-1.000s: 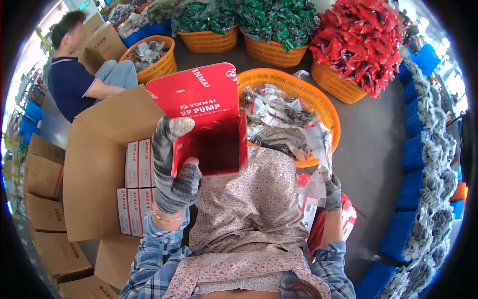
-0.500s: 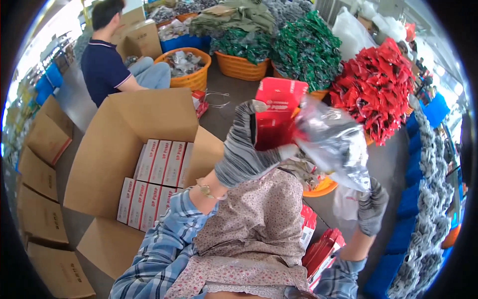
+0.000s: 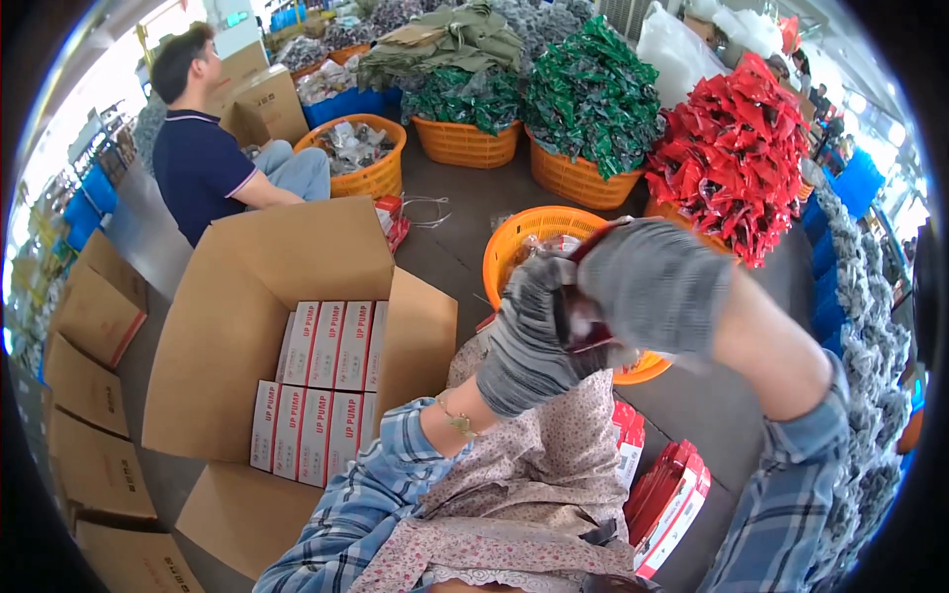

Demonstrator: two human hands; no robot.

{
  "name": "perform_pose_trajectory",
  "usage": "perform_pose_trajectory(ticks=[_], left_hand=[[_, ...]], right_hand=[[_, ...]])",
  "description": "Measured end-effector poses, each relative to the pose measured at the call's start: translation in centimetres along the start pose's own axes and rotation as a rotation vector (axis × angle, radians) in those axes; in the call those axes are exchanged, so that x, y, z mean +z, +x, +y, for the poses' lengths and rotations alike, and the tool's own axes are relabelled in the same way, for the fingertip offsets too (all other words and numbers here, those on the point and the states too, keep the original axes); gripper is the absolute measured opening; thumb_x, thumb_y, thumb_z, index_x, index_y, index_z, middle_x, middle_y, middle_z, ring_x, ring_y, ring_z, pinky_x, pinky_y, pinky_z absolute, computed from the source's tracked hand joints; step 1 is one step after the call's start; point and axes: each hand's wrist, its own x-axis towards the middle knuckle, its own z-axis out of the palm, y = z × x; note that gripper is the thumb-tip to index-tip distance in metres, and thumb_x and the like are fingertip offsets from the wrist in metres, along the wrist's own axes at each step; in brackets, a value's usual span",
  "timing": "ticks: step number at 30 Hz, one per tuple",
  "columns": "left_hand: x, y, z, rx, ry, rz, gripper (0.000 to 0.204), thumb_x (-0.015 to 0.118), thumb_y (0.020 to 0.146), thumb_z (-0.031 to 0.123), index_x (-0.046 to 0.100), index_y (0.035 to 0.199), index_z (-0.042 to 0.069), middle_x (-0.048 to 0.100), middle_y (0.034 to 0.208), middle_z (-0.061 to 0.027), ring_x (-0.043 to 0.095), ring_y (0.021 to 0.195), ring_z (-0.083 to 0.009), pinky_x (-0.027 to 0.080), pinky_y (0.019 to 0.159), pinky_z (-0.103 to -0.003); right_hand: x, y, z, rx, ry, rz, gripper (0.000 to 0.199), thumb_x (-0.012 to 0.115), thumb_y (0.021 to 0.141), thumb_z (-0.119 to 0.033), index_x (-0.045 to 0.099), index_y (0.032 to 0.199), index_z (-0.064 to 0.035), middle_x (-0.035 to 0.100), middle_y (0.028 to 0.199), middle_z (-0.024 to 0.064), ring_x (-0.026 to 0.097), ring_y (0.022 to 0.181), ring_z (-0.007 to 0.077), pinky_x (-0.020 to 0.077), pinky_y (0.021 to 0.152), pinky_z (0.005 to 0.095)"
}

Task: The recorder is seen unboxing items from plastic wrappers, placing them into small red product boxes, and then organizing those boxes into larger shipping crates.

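In front of my lap a small red box (image 3: 591, 341) is held up, its dark open end showing and something pale inside it. My left hand (image 3: 539, 326), in a grey striped glove, is closed round the box's left side. My right hand (image 3: 652, 282), gloved the same way, reaches across its top right; it is smeared by motion and its fingers are mostly hidden. To the left stands an open cardboard carton (image 3: 213, 346) with rows of white and red boxes (image 3: 316, 425) upright inside.
An orange basket (image 3: 504, 247) of bagged parts sits behind my hands. Red and white boxes (image 3: 667, 504) lie by my right leg. Farther off are baskets of green packets (image 3: 593, 99) and red packets (image 3: 732, 158). A person (image 3: 198, 148) sits beyond the carton.
My right hand has swung up and left from the lower right to the box. The clear bag that hung at the box's opening is no longer seen. The box has turned and lowered slightly.
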Motion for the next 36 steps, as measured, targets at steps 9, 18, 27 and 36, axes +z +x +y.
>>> perform_pose_trajectory(ticks=[9, 18, 27, 36], left_hand=[[-7.2, -0.6, -2.9, -0.109, -0.163, 0.262, 0.055, 0.071, 0.073, 0.009, 0.047, 0.123, 0.006, 0.05, 0.116, -0.0149, 0.054, 0.104, -0.0275, 0.044, 0.091, -0.036], [-7.3, 0.3, -1.6, -0.113, 0.236, 0.12, 0.043, 0.062, 0.078, 0.009, 0.054, 0.12, 0.006, 0.046, 0.126, -0.0161, 0.051, 0.111, -0.029, 0.04, 0.097, -0.038], [-4.9, -0.9, -4.9, -0.072, -0.304, 0.272, 0.045, 0.064, 0.078, 0.023, 0.053, 0.12, 0.009, 0.042, 0.131, -0.019, 0.04, 0.123, -0.0355, 0.032, 0.104, -0.043], [-7.8, -1.9, -4.1, 0.021, -0.062, -0.054, 0.046, 0.071, 0.077, 0.014, 0.053, 0.119, 0.012, 0.038, 0.138, -0.0174, 0.037, 0.128, -0.036, 0.03, 0.104, -0.05]], right_hand=[[4.7, 4.0, 0.1, 0.07, 1.099, 0.923, 0.048, 0.063, 0.085, -0.037, 0.056, 0.118, -0.0019, 0.064, 0.101, 0.0048, 0.061, 0.094, 0.0206, 0.048, 0.083, 0.0354], [9.7, 8.3, -3.9, -0.116, 2.107, 0.6, 0.059, 0.069, 0.081, -0.025, 0.045, 0.128, 0.0007, 0.054, 0.119, 0.0088, 0.05, 0.111, 0.0178, 0.0385, 0.098, 0.0315], [13.5, 9.1, -4.8, -0.189, 1.63, 1.186, 0.058, 0.073, 0.074, -0.026, 0.049, 0.123, -0.0055, 0.043, 0.131, 0.014, 0.042, 0.122, 0.0246, 0.0342, 0.102, 0.0393], [15.0, 8.5, -5.0, -0.279, 1.288, 1.251, 0.059, 0.066, 0.078, -0.055, 0.052, 0.113, -0.0094, 0.042, 0.133, 0.0206, 0.041, 0.122, 0.0347, 0.0297, 0.105, 0.0469]])
